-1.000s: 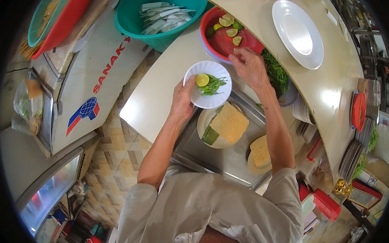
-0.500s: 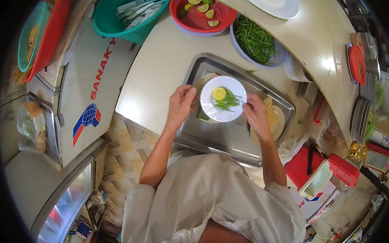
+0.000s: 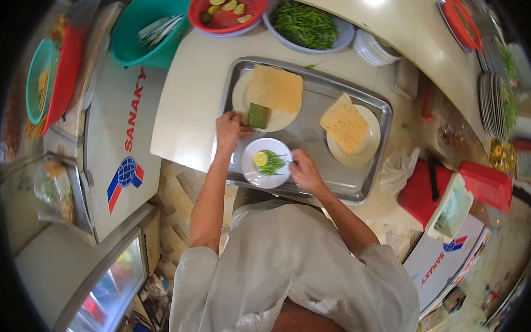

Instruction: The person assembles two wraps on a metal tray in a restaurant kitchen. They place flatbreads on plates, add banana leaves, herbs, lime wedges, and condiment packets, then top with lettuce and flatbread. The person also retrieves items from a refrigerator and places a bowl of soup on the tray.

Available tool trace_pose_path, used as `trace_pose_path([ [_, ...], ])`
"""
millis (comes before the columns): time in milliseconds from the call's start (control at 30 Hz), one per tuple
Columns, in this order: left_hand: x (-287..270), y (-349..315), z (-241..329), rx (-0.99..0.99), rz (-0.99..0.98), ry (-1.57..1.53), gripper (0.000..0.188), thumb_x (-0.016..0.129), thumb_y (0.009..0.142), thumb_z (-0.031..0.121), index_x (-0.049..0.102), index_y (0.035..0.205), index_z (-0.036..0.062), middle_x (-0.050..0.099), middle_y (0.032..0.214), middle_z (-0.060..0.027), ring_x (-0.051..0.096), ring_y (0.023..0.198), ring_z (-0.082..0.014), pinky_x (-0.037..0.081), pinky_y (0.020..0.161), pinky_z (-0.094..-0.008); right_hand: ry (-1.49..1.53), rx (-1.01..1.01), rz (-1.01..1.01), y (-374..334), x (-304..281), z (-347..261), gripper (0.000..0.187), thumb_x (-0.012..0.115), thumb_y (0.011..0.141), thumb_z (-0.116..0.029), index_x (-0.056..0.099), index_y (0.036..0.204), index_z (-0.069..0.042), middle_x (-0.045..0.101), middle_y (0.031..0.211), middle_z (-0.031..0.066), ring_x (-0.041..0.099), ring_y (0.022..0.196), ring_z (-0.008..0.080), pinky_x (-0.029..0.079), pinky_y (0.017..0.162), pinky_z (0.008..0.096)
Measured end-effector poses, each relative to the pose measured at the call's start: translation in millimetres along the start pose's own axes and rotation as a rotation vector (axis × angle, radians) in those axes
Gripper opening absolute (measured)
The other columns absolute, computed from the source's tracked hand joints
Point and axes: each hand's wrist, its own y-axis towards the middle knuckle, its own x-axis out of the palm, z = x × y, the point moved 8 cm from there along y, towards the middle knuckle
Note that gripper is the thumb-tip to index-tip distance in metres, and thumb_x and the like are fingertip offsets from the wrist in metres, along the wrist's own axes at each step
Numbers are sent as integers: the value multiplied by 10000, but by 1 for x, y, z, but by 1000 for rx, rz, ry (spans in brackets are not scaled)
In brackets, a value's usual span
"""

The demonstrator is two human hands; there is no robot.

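Observation:
My right hand pinches the right rim of a small white plate, which sits low at the front of a metal tray. On that plate lie a cut lime and several green chilies. My left hand is at the lower left rim of a larger cream plate, its fingers apart beside a green wrapped square packet. A rectangular cracker shares that plate. Another cracker lies on a second cream plate at the tray's right.
Behind the tray are a red basket of cut limes, a bowl of green chilies and stacked white plates. A teal tub stands at the far left. To the right is an open red cooler box.
The small plate has come down toward me and left, uncovering the cream plate with the packet. My left hand has let go of it; my right hand still holds it. The view has shifted.

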Motion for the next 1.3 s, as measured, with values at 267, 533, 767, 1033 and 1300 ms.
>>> trace_pose_path([
  [267, 1, 8, 24, 114, -100, 252, 234, 477, 811, 168, 525, 885, -49, 567, 728, -118, 581, 567, -191, 510, 520, -293, 66, -20, 252, -3, 3, -18, 251, 517, 760, -88, 494, 999, -15, 573, 745, 172, 564, 649, 289, 450, 592, 365],
  [533, 0, -47, 54, 332, 67, 440, 358, 512, 827, 244, 481, 1040, -42, 532, 808, -86, 553, 594, -143, 454, 482, -232, -535, 117, 925, -189, -313, -46, 122, 514, 772, -115, 569, 843, -32, 580, 762, 156, 569, 715, 332, 467, 649, 383],
  [767, 128, -99, 38, 371, -183, 546, 406, 538, 823, 207, 450, 1111, -66, 566, 880, -124, 575, 637, -147, 457, 506, -226, -920, 716, 678, -264, -505, 122, 373, 553, 719, -181, 512, 1050, -13, 554, 1019, 188, 517, 975, 328, 406, 845, 396],
  [1033, 193, -128, 12, 377, -325, 638, 401, 572, 802, 217, 489, 1084, -57, 583, 864, -139, 592, 660, -166, 478, 543, -258, -434, 753, 731, -248, -548, 196, 361, 534, 697, -156, 522, 1018, 10, 590, 814, 224, 592, 747, 338, 465, 707, 396],
  [1300, 297, -101, 29, 510, -473, 590, 310, 575, 791, 210, 544, 898, -79, 578, 712, -141, 592, 598, -156, 467, 471, -257, -729, 386, 913, -274, -507, 66, 146, 433, 804, -108, 503, 895, -18, 571, 633, 208, 597, 592, 332, 450, 555, 403],
])
